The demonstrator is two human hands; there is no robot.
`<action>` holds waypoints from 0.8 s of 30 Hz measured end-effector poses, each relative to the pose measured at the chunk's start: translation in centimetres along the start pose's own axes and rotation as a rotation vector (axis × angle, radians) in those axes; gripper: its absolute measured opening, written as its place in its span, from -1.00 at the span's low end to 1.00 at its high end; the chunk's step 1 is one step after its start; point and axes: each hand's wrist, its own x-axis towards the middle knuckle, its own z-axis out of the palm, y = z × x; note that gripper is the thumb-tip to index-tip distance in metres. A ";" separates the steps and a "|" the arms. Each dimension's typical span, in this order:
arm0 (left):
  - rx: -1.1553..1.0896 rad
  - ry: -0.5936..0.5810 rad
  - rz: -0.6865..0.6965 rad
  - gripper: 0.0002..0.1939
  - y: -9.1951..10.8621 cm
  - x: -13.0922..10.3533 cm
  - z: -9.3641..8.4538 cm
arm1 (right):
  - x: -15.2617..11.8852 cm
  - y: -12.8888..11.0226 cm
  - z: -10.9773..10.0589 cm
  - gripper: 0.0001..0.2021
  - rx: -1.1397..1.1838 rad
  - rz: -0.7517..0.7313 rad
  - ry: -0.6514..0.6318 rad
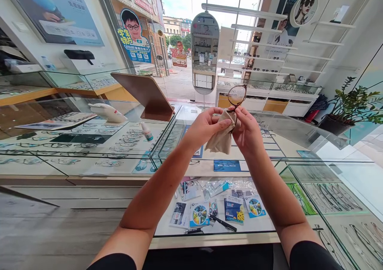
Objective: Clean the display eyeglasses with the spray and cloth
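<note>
Both arms reach out over the glass counter. My left hand (208, 123) is closed on a beige cleaning cloth (220, 140), which hangs down from the fingers and wraps part of the eyeglasses. Beside it, my right hand (247, 130) pinches the eyeglasses (237, 96) by the frame. One round lens in a dark brown rim sticks up above the fingers. The other lens is hidden by the cloth and my left fingers.
Glass display cases (155, 158) full of eyeglass frames surround me. A small spray bottle (146, 132), a brown tabletop mirror (143, 92) and a white hand-shaped stand (107, 112) are at left. Leaflets and a black pen (223, 223) lie below my arms. A potted plant (348, 106) stands right.
</note>
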 end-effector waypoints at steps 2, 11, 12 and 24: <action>0.015 -0.059 -0.017 -0.41 -0.1 0.1 -0.1 | 0.0 0.0 0.2 -0.77 0.005 -0.006 -0.004; 0.037 -0.100 0.056 -0.48 -0.2 0.2 -0.2 | 0.7 0.4 0.5 -0.77 0.032 -0.019 -0.064; 0.042 -0.106 0.061 -0.48 -0.1 0.2 -0.2 | 0.7 0.3 0.5 -0.77 0.023 -0.019 -0.063; 0.020 -0.056 0.175 -0.44 -0.2 0.1 1.0 | 0.0 -0.3 1.7 -0.72 0.000 0.029 -0.073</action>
